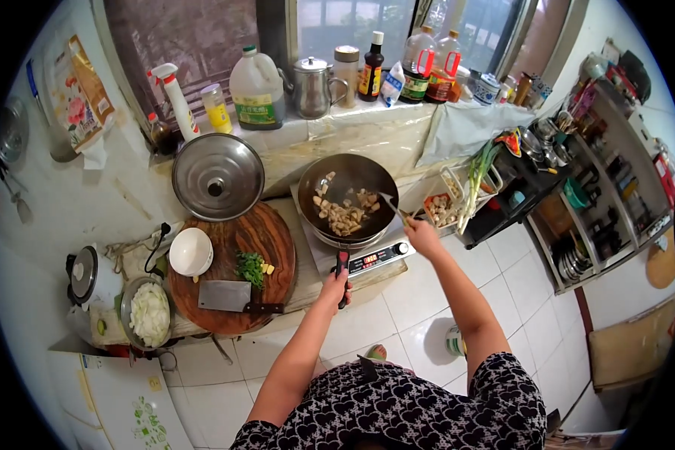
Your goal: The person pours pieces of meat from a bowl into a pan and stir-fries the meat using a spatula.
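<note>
Black inside, a deep pan (pixel 358 169) sits just above centre at twelve o'clock, on an electric cooktop (pixel 324 257) with a lit red display. From my remote seat I see pale brown food pieces (pixel 343 218) spread loosely across its lower half.

At six o'clock, my left hand (pixel 332 291) is closed around the pan's black handle (pixel 343 264). At three o'clock, my right hand (pixel 424 236) has a narrow grip on a slim utensil (pixel 391 203), which reaches over the pan's right rim; I cannot tell whether its tip touches the food.

I judge this to be mid-stirring. Another stroke would call for a steady handle and a low, shallow sweep, keeping pieces inside the rim.

Toward nine o'clock, a round wooden board (pixel 276 247) carries a white bowl (pixel 190 252), chopped greens (pixel 250 268) and a cleaver (pixel 225 295) lying flat. A metal lid (pixel 232 162) is at ten, and long green onions (pixel 478 180) lie at two.
</note>
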{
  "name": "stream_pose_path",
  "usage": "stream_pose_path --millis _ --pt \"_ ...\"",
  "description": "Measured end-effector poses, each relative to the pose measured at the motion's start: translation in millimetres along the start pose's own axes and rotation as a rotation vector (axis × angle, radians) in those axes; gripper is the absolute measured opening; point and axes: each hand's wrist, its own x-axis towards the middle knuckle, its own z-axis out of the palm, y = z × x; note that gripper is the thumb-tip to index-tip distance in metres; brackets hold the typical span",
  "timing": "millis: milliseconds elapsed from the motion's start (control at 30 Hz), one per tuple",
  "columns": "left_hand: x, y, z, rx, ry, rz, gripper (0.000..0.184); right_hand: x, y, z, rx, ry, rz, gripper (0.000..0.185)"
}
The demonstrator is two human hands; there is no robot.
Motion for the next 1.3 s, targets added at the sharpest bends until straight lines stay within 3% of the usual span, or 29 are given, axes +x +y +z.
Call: stream_pose_path --millis 33,167,267,400,467,600,800,867,1100,1300 --pt "2 -1 -1 0.001 0.000 0.002 0.023 -5 2 10 0.065 -0.060 0.083 0.037" --pt "4 -2 -3 -0.025 -0.016 -0.005 0.023 -29 -6 17 0.148 -0.135 0.079 0.037" --pt "2 -1 -1 -0.025 -0.014 -0.012 0.023 -48 -29 -15 0.116 -0.125 -0.050 0.036" --pt "2 -2 -2 -0.039 -0.022 -0.013 0.023 -68 -49 -40 -0.141 -0.161 -0.030 0.033" --pt "1 -1 -1 -0.027 -0.015 -0.015 0.023 -68 -46 -25 -0.291 -0.157 -0.141 0.031" --pt "3 -2 -2 -0.027 -0.012 -0.007 0.024 -35 -25 26 -0.239 -0.025 -0.074 0.029" --pt "1 1 -4 -0.006 -0.018 -0.018 0.024 -41 -50 -28 -0.220 0.010 -0.066 0.030" --pt "2 0 -5 -0.003 -0.020 -0.016 0.024 -51 -56 -45 -0.331 -0.075 0.004 0.030" --pt "-1 2 -2 0.004 0.004 -0.022 0.024 -43 -37 13 -0.292 -0.035 -0.052 0.027" --pt "1 3 -3 -0.002 -0.020 -0.026 0.024 -47 -44 8 -0.210 0.031 -0.055 0.029"
